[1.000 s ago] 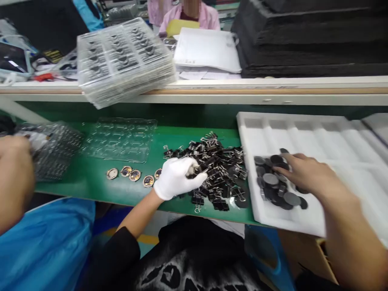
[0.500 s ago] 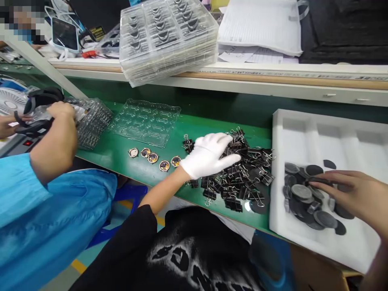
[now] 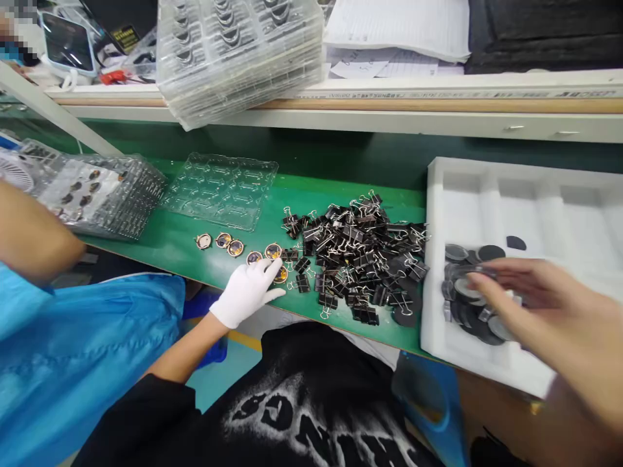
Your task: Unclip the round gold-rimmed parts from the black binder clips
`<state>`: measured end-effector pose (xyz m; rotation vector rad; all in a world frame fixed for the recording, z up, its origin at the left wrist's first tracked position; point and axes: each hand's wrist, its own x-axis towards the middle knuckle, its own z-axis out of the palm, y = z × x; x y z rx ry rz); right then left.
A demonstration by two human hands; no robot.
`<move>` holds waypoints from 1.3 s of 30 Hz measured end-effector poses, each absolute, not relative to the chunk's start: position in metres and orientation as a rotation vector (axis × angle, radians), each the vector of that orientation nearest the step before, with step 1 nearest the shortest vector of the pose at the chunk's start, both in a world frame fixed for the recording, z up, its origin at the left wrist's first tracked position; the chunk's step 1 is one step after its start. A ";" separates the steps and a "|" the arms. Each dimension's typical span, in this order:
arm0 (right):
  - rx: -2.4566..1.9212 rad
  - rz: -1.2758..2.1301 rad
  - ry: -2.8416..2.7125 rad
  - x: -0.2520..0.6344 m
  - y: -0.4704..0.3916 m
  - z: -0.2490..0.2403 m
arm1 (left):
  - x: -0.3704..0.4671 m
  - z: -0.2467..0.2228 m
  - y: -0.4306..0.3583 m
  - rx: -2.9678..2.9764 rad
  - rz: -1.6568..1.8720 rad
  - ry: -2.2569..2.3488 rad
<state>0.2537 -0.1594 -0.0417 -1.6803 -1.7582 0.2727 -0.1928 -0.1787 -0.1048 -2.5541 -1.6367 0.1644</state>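
Observation:
My left hand (image 3: 247, 290), in a white glove, reaches over a row of small round gold-rimmed watch parts (image 3: 235, 248). Its thumb and fingers are apart, with one watch part (image 3: 281, 275) lying between their tips, not visibly gripped. My bare right hand (image 3: 545, 305), blurred, is over the white compartment tray (image 3: 433, 259) and pinches a dark round disc (image 3: 481, 271) between thumb and fingers. Below it lies a pile of black and grey discs (image 3: 470, 318). A heap of black binder clips (image 3: 355, 253) covers the bench between my hands.
An empty clear blister tray (image 3: 221, 191) lies behind the watch parts. Stacked filled trays (image 3: 117, 201) stand at left, near a co-worker's arm (image 3: 34, 227) and blue sleeve. More clear trays (image 3: 243, 58) overhang the shelf edge (image 3: 370, 123). Discs lie by the clips.
My left hand has moved left from the binder clips to the watch parts. My right hand has lifted slightly with a disc. The co-worker's arm has shifted left, and the camera view has moved.

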 end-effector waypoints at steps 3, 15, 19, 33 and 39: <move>-1.416 0.643 -1.822 0.190 -0.178 -0.041 | -0.186 -0.113 -0.180 -2.517 0.132 -1.763; -0.866 0.248 -2.172 0.033 -0.177 -0.120 | -0.191 -0.120 -0.173 -2.563 -0.065 -1.744; -0.728 0.282 -2.168 0.028 -0.168 -0.129 | -0.195 -0.105 -0.178 -2.559 -0.321 -1.614; -0.732 0.466 -2.052 0.087 -0.171 -0.100 | -0.148 -0.059 -0.151 -2.627 -0.505 -1.003; -0.746 0.589 -2.076 0.114 -0.167 -0.082 | -0.125 -0.054 -0.147 -2.747 -0.578 -0.843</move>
